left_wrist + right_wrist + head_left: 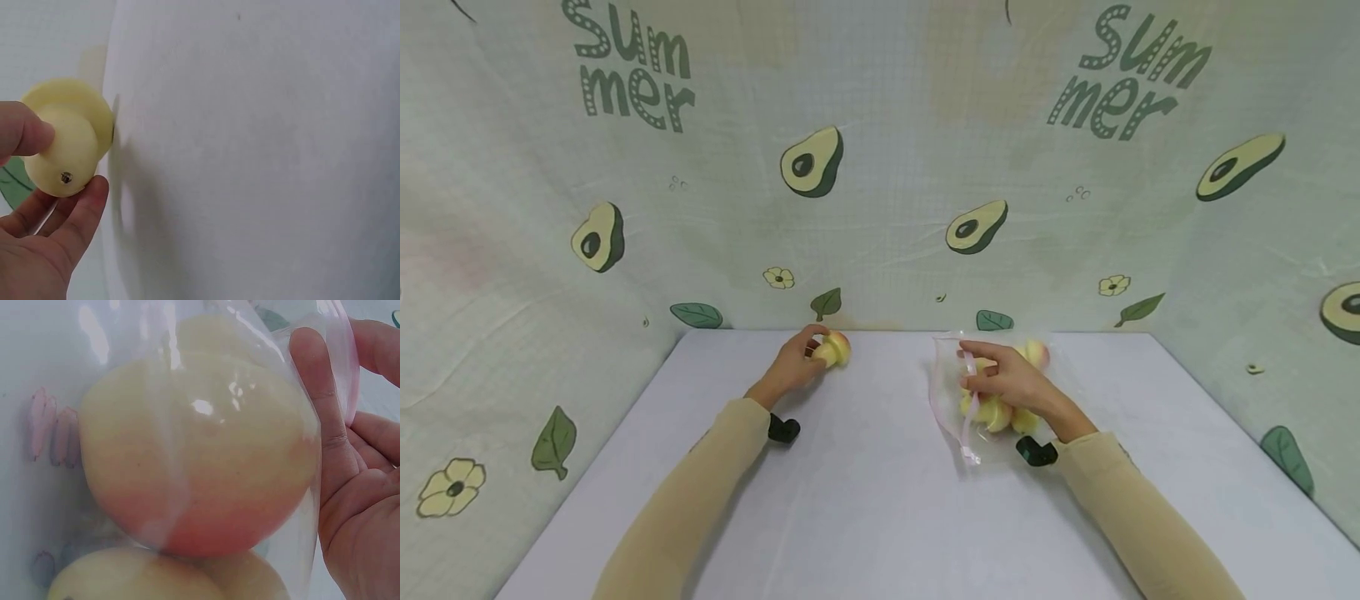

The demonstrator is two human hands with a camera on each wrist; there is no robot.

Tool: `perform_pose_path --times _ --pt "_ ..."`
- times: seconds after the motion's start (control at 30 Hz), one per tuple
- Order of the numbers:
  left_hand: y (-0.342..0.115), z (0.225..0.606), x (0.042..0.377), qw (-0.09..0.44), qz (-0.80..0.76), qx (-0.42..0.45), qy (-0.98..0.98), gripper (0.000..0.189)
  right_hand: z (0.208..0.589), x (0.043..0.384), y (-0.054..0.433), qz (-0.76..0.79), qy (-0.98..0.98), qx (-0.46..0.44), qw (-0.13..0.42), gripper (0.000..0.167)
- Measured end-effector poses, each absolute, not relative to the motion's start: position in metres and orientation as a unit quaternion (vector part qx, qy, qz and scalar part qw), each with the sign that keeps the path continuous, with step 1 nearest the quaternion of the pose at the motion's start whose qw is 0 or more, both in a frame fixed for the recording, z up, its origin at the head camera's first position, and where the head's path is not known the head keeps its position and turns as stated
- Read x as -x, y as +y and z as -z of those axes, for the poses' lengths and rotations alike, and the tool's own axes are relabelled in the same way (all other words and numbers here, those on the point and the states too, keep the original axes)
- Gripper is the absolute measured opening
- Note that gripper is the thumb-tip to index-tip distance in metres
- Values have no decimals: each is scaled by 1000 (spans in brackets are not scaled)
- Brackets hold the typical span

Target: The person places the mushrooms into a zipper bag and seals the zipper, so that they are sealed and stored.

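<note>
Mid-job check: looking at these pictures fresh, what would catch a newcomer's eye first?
Probably the clear bag of yellow-and-pink fruit, gripped by the right hand right of the table's middle. Next, the left hand holding more fruit near the far edge. Behind, bold avocado prints dot the pale backdrop.

The left hand (40, 244) grips a yellow fruit (70, 147) of two rounded parts, thumb on the nearer one, fingertips under it near a dark spot (66, 178). White table (262, 150) fills the right; a green print (14, 187) shows behind.
</note>
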State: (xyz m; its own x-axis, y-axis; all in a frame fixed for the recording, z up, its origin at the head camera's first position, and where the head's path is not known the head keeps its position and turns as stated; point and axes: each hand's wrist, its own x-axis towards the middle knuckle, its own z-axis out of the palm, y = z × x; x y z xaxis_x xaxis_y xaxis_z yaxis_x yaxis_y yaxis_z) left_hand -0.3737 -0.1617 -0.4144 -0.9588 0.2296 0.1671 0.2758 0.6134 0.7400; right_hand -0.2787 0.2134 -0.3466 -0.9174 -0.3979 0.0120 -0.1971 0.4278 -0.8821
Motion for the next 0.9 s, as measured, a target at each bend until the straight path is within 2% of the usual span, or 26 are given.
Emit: perform_pose_path --times 0.27,0.47,0.9 --pt "-155 412 367 20 433 145 -890 45 373 299 226 515 830 194 92 69" --pt "-152 413 363 20 445 153 -882 32 374 300 226 515 829 199 89 72" --pt "-140 413 351 23 476 179 -861 29 374 300 226 512 833 191 88 70"
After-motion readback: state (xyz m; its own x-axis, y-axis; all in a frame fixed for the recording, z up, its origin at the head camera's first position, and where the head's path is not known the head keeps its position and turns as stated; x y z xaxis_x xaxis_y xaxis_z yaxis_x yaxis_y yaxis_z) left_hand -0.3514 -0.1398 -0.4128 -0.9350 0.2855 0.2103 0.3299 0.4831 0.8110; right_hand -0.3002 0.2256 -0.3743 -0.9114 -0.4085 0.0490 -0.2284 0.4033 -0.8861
